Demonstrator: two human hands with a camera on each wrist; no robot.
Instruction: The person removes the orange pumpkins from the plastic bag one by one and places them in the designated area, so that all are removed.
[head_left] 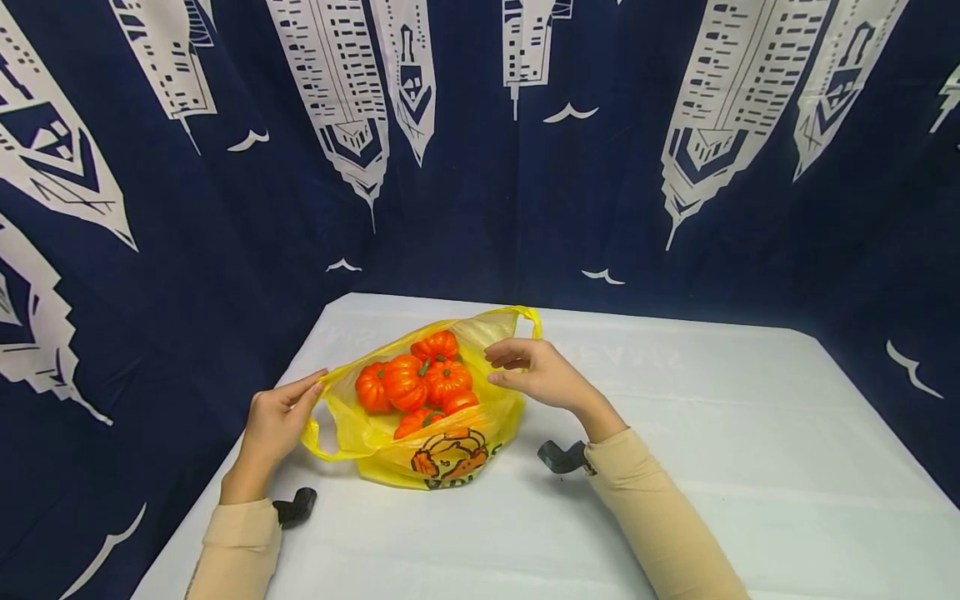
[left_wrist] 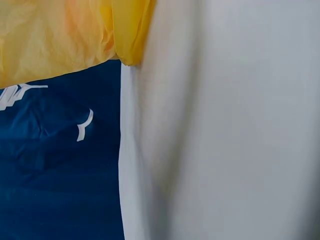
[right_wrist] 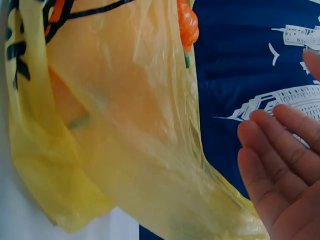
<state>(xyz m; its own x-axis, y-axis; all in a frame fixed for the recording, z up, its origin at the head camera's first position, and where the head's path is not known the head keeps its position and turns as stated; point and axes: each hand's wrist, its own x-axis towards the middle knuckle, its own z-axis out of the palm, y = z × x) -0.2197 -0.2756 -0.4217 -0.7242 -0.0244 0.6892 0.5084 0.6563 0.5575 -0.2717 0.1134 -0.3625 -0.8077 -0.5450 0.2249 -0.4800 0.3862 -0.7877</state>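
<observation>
The bag of pumpkins is pinched at nine o'clock by the left hand — nothing by the relaxed right hand at three. Gentle, two-sided spreading is advised.

Left fingers pinch a yellow bag of pumpkins.

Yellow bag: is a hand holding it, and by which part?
Yes: the left hand pinches the yellow bag at the left end of its open rim. The right hand holds nothing.
</observation>
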